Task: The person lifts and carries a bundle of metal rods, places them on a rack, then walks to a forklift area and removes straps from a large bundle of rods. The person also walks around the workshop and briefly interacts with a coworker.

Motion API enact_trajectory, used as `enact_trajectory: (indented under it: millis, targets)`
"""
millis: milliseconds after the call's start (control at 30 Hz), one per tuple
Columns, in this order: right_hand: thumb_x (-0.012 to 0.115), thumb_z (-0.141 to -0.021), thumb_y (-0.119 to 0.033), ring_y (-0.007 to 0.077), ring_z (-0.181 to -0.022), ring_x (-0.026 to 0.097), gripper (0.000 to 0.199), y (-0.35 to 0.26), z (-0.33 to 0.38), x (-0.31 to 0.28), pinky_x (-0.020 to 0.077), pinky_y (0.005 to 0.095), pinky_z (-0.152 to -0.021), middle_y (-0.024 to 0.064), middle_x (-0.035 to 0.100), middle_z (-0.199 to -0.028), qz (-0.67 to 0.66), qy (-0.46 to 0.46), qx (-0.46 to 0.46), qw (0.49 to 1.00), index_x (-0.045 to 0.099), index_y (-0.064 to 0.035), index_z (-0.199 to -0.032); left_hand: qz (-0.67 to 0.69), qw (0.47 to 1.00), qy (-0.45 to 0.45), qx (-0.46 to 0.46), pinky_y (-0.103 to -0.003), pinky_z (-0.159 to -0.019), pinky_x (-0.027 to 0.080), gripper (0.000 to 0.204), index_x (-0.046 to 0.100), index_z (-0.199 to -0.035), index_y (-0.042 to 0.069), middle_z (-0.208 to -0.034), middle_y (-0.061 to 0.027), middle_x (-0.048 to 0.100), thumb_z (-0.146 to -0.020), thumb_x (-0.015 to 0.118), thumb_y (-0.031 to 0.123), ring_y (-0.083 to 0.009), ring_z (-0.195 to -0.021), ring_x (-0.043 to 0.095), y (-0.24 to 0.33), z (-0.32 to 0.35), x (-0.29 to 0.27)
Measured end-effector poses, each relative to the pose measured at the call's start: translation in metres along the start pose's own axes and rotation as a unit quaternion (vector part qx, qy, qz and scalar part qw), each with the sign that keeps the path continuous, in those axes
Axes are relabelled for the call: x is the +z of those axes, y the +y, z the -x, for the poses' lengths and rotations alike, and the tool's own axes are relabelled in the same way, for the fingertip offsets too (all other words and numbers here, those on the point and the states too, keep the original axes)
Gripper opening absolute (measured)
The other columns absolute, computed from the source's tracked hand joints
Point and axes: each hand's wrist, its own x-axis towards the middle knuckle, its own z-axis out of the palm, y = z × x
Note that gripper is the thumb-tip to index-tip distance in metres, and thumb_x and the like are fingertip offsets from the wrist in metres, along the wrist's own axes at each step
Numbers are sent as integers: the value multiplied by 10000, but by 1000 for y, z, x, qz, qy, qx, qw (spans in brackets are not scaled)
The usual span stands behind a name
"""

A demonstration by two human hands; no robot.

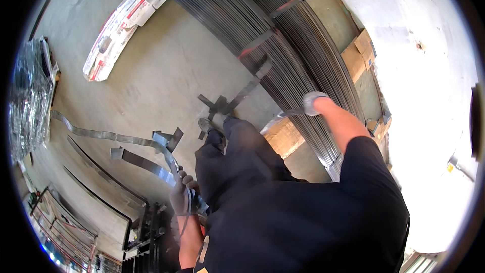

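Note:
My left hand (pixel 183 192), in a grey glove, is closed around a flat grey metal strap (pixel 116 136) at the lower left. This strap curves away over the floor to the left. A thin dark cord (pixel 189 207) hangs by the wrist. My right hand (pixel 314 103), also gloved, is over a long bundle of dark metal bars (pixel 298 76). Its fingers are smeared by motion. Another strap (pixel 283 116) runs up to that glove across the bars; whether the hand grips it cannot be made out.
Cut strap pieces (pixel 220 105) lie near my feet. Cardboard (pixel 284 138) lies beside the bundle, and another carton piece (pixel 359 55) is by the white wall (pixel 419 96). A long white printed package (pixel 124 28) rests at upper left. Plastic-wrapped goods (pixel 31 96) stand far left.

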Motion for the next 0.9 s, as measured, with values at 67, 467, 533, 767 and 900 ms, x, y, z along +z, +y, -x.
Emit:
enact_trajectory:
  millis: [67,467,533,767,900]
  targets:
    - [794,-736,-83,261,-691,739,203,21,57,12,578,437,-542,134,766,-827,-157,-129,113,973,815,-29,-931,18,999,4,-27,-354,-799,521,331,529,-1446,2,-1106,-92,651,-1126,516,88,-193,-897,579,6,-8,0]
    - [791,-731,-208,267,-750,751,224,-42,328,200,596,418,-716,147,801,-876,-268,-173,206,925,836,-64,-898,-151,969,-25,-194,-363,-884,593,286,571,-1356,-32,-1133,-115,660,-1078,593,34,-212,-989,637,62,-70,59]
    - [788,-728,-216,269,-792,742,190,-81,389,231,587,401,-730,124,807,-927,-397,-56,232,886,842,-123,-885,-191,954,-43,-225,-364,-890,594,290,568,-1356,-37,-1145,-118,661,-1075,596,32,-211,-999,637,89,-89,61]
    - [743,-969,-189,221,-950,709,414,-227,470,248,612,449,-811,114,709,-1129,-899,324,145,259,645,43,-1297,-298,898,-111,-304,-375,-960,597,318,557,-1370,-16,-1191,-101,659,-1070,620,69,-225,-1055,638,119,-101,100]
    - [723,-962,-181,235,-1053,696,486,-292,450,198,593,449,-918,118,690,-1171,-881,442,52,159,620,58,-1373,-348,854,-178,-344,-448,-1116,539,325,607,-1376,0,-1218,-119,688,-1055,633,45,-282,-1136,668,113,-95,125]
